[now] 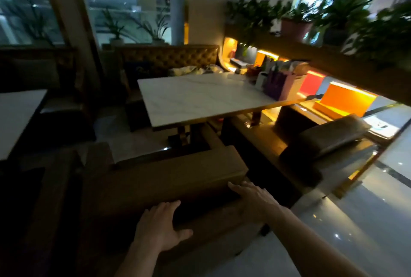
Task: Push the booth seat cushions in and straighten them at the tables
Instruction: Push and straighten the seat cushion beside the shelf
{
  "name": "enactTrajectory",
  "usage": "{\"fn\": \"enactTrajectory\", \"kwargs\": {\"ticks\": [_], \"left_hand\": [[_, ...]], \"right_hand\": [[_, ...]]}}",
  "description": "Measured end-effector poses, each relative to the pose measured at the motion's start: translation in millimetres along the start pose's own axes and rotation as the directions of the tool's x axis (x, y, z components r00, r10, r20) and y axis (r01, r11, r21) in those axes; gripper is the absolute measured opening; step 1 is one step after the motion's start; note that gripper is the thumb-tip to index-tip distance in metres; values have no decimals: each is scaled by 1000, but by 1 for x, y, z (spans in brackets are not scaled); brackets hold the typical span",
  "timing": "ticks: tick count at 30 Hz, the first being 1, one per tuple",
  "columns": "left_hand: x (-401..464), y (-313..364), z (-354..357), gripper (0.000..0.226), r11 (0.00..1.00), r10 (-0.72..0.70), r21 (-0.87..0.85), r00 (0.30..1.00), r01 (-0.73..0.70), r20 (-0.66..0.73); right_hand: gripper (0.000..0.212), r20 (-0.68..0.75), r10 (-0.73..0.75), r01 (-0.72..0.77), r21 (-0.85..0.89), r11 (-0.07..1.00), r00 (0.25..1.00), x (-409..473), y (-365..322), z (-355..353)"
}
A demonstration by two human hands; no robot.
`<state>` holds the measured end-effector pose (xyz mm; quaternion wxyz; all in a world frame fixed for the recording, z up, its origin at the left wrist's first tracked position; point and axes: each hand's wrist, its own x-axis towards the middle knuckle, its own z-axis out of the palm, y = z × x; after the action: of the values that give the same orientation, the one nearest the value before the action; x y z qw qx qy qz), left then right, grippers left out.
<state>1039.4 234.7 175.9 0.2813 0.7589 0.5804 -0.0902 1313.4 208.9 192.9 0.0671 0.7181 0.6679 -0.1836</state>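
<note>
From the head camera I saw both bare hands reaching down to the brown seat cushion (169, 174) of the near booth bench, which lay in the lower middle of the view, just in front of the white marble-topped table (200, 96). My left hand (160, 227) was spread wide, fingers apart and thumb pointing out to the right, its palm laid flat on the dark near edge of the bench; it gripped nothing, only pressed on the surface. My right hand (253, 198) was also open, fingers stretched out and close together, lying against the right end of the cushion near its corner, with the forearm running back to the lower right over the shiny pale floor (355, 221). The light was dim there, so I could not be sure whether the right fingertips rested on the cushion itself or on the frame just beneath it. The cushion sat at a slight angle to the bench base, its right corner standing out past the dark wood. To the right, a second bench (278, 143) ran along the table's side, and a loose padded cushion (333, 138) lay tilted on its far end. Beyond the table stood a tufted booth back (171, 57), and on the table's right end were a purple holder (278, 85) and some blurred items. Potted plants (295, 18) lined the ledge above glowing orange panels (347, 101).
</note>
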Motion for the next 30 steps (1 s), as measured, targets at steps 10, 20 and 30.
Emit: {"fn": "enactTrajectory", "kwargs": {"ticks": [10, 20, 30], "left_hand": [[17, 203, -17, 97, 974, 201, 129, 976, -189, -89], [47, 430, 48, 103, 937, 331, 178, 926, -300, -180], [175, 575, 105, 108, 909, 378, 234, 919, -345, -111]], "right_hand": [[94, -247, 92, -88, 30, 996, 965, -74, 163, -76], [115, -302, 206, -197, 60, 979, 931, -144, 392, -97], [117, -234, 320, -302, 110, 947, 918, -87, 574, -79]]}}
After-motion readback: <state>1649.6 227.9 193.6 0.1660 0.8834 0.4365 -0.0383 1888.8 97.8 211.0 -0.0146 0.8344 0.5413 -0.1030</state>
